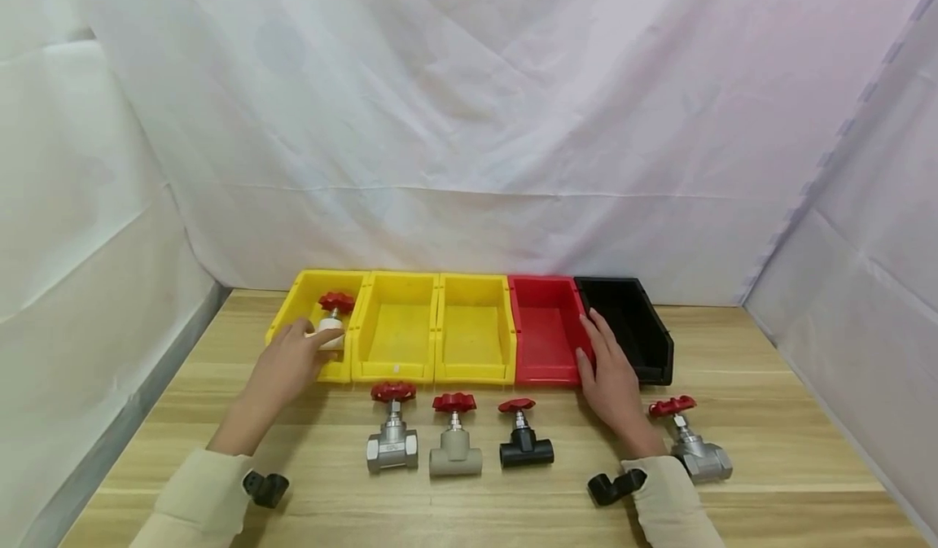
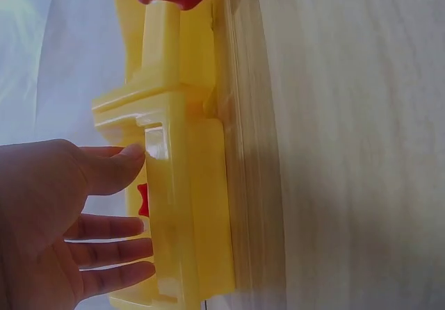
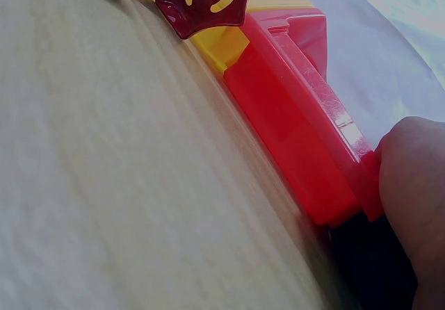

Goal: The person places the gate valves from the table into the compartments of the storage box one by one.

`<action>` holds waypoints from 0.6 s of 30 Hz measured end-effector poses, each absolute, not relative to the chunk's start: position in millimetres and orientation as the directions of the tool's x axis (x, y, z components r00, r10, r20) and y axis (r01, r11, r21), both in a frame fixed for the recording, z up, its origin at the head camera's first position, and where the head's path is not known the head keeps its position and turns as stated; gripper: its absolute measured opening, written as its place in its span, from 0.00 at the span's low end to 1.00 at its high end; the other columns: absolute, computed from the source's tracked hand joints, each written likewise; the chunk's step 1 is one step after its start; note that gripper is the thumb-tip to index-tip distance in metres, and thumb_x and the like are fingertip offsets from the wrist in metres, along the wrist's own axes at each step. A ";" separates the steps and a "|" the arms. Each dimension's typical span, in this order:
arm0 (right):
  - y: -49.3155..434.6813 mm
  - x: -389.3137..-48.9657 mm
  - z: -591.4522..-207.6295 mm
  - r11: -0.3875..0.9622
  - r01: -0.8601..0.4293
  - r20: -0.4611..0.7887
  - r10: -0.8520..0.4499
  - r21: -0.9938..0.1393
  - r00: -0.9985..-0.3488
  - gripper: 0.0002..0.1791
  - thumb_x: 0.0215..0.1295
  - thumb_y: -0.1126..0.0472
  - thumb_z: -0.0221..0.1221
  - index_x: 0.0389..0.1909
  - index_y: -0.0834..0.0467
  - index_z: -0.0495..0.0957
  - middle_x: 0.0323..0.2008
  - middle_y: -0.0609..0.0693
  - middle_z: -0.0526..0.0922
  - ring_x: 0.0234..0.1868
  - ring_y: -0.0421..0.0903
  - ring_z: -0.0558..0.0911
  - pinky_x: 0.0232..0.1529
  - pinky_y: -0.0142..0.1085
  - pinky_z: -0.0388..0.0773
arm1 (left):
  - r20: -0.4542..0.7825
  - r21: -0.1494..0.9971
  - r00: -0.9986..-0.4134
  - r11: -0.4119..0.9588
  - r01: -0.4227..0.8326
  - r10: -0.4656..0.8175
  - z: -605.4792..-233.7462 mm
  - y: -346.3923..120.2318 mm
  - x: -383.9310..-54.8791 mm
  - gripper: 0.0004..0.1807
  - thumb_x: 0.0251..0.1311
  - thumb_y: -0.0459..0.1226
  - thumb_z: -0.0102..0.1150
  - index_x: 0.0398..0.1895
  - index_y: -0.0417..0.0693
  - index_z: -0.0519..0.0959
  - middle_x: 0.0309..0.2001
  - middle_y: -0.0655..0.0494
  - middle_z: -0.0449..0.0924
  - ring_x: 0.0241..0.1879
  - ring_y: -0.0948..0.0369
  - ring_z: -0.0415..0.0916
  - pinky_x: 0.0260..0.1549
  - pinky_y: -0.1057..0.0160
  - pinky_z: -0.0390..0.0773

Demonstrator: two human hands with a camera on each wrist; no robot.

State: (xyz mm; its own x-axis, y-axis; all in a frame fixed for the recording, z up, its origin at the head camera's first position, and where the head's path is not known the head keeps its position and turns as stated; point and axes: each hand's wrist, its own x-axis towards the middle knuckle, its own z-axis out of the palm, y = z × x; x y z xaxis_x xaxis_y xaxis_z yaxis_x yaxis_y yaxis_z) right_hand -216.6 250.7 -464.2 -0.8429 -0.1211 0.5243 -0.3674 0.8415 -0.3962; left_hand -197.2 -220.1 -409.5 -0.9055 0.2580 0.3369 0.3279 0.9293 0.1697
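Note:
My left hand [image 1: 289,361] is at the front of the leftmost yellow bin [image 1: 293,308]. Within that bin is a white valve [image 1: 331,332] with a red handwheel, close to the thumb and fingers. The left wrist view has the left hand [image 2: 76,219] with thumb and fingers apart at the bin's front lip; the lip hides the valve's body, and only a bit of red shows behind. My right hand [image 1: 611,377] rests over the shared edge of the red bin [image 1: 545,374] and the black bin [image 1: 663,348], fingers extended and holding nothing.
Two more yellow bins [image 1: 396,371] complete the row. In front stand a silver valve [image 1: 393,434], a beige valve [image 1: 455,446] and a black valve [image 1: 525,442], all with red handwheels. Another silver valve [image 1: 696,446] lies beside the right forearm. White cloth [image 1: 469,124] hangs behind.

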 end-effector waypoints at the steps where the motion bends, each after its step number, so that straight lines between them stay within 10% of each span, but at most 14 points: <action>1: 250.9 -216.6 -464.1 0.841 -0.371 0.529 -0.123 -0.394 -0.840 0.34 0.66 0.64 0.58 0.71 0.53 0.59 0.72 0.51 0.55 0.64 0.58 0.67 0.51 0.57 0.73 | 0.342 0.177 -0.905 0.928 0.328 0.254 -409.3 -219.6 -194.9 0.19 0.52 0.34 0.69 0.50 0.47 0.82 0.36 0.38 0.71 0.32 0.46 0.69 0.26 0.51 0.75; 18: 252.1 -217.3 -464.5 0.839 -0.383 0.542 -0.130 -0.386 -0.831 0.34 0.65 0.64 0.58 0.71 0.53 0.59 0.72 0.51 0.55 0.64 0.58 0.67 0.50 0.57 0.73 | 0.334 0.238 -0.916 0.921 0.309 0.221 -409.5 -206.8 -155.6 0.23 0.51 0.36 0.71 0.52 0.43 0.80 0.42 0.39 0.75 0.39 0.45 0.72 0.36 0.47 0.76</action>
State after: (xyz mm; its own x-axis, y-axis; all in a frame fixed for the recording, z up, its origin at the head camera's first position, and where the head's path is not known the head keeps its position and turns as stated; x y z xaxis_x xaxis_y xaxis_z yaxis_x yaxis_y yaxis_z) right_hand -217.3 252.1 -464.5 -0.8306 -0.1301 0.5415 -0.3832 0.8391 -0.3861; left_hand -155.6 -206.8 -409.5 -0.9164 0.2209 0.3338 0.3087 0.9209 0.2379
